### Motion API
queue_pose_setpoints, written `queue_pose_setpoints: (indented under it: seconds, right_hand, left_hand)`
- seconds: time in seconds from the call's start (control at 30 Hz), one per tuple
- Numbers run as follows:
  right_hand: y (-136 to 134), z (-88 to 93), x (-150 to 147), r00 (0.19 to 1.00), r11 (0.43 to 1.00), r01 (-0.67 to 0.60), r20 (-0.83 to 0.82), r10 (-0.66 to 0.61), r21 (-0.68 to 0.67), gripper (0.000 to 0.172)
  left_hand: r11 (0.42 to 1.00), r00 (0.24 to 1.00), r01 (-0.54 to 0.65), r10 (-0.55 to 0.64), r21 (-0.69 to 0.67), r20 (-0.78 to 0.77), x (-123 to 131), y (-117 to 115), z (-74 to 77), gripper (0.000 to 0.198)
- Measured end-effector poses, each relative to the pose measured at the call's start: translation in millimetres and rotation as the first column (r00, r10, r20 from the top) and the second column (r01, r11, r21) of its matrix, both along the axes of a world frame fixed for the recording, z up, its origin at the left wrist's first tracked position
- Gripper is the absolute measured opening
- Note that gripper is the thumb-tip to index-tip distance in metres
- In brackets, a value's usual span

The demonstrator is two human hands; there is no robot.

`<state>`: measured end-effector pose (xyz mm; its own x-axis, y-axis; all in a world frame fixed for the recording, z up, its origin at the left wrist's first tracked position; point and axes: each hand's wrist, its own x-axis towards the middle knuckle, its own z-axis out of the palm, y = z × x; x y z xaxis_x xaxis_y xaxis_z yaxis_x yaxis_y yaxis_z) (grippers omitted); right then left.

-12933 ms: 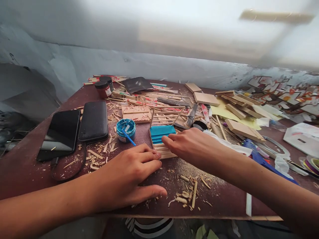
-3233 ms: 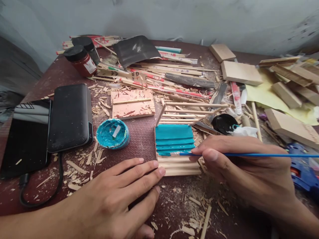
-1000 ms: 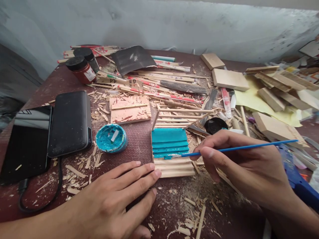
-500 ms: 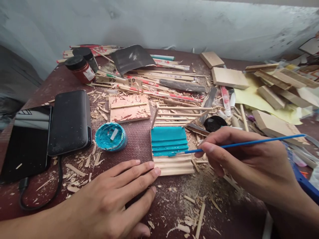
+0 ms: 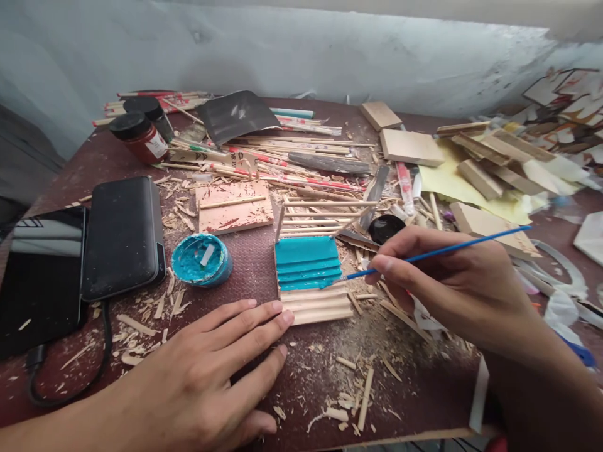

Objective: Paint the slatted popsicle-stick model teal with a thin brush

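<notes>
— What's the right hand [image 5: 452, 282] got?

— Fingers pinched on a brush [image 5: 438, 252], its tip on the panel's [image 5: 311, 279] right edge, where teal meets bare wood.

— And the left hand [image 5: 207, 370]?

— Flat and spread, holding nothing, fingertips touching the panel's near left corner.

— Anything crowding them?

— Paint pot [image 5: 201, 259] just left of the panel, black lid [image 5: 385, 227] behind the brush hand, stick frame [image 5: 320, 213] beyond the panel, shavings [image 5: 358, 389] everywhere. Power bank [image 5: 123, 235] and phone [image 5: 40, 276] well left.

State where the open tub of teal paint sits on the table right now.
In the head view, the tub of teal paint sits left of centre, between the black power bank and the half-painted stick panel.
</notes>
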<state>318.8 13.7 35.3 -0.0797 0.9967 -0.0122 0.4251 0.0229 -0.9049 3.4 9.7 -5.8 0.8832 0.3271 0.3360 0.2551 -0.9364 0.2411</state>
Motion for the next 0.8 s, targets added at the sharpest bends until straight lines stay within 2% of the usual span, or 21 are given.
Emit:
queue_pose_setpoints:
  seconds: [0.37, 0.57, 0.7, 0.8]
  right_hand:
    - [2, 0.9, 12, 0.999, 0.999, -0.049, 0.014, 0.049, -0.015, 0.023]
    - [5, 1.7, 20, 0.995, 0.996, -0.088, 0.044, 0.088, -0.013, 0.02]
    - [5, 4.2, 22, 0.994, 0.996, -0.092, 0.062, 0.09, 0.015, 0.021]
    - [5, 7.7, 22, 0.996, 0.996, -0.077, 0.043, 0.075, 0.037, 0.02]
  left_hand:
    - [1.0, 1.0, -0.002, 0.002, 0.011, -0.011, 2, -1, 0.8, 0.036]
    - [1.0, 1.0, 0.005, -0.005, -0.004, -0.031, -1, -1, 1.0, 0.034]
    - [1.0, 0.999, 0.017, -0.018, -0.01, -0.032, -4, -5, -7.2, 0.037]
    - [0.999, 0.999, -0.004, 0.006, -0.047, 0.035, -3, -6, -13.5, 0.037]
